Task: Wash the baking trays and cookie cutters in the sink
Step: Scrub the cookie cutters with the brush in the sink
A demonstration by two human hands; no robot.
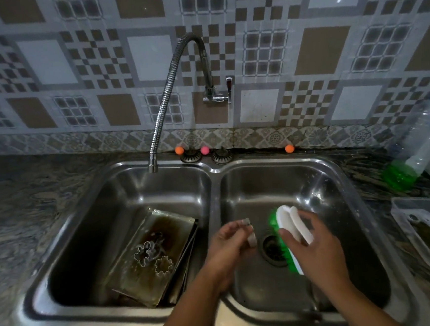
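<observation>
Over the right steel sink basin (pixel 326 179), the left hand (pixel 231 249) pinches what looks like a small metal cookie cutter (pixel 250 233) — the right hand (pixel 315 247) clasps a green-bristled white scrubbing brush (pixel 289 234). Stained metal baking trays (pixel 149 260) lean in the left basin.

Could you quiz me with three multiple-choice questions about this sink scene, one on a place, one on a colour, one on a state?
1. Where do the baking trays lie?
A. Left basin
B. Right basin
C. On the counter

2. What colour are the bristles of the scrub brush?
A. Blue
B. Green
C. Red

3. What is the tap doing?
A. Pouring hard
B. No water visible
C. Spraying the wall

Answers:
1. A, the trays lean in the left basin with two cookie cutters on them.
2. B, green bristles show under the white back.
3. B, no stream leaves the spout.
</observation>
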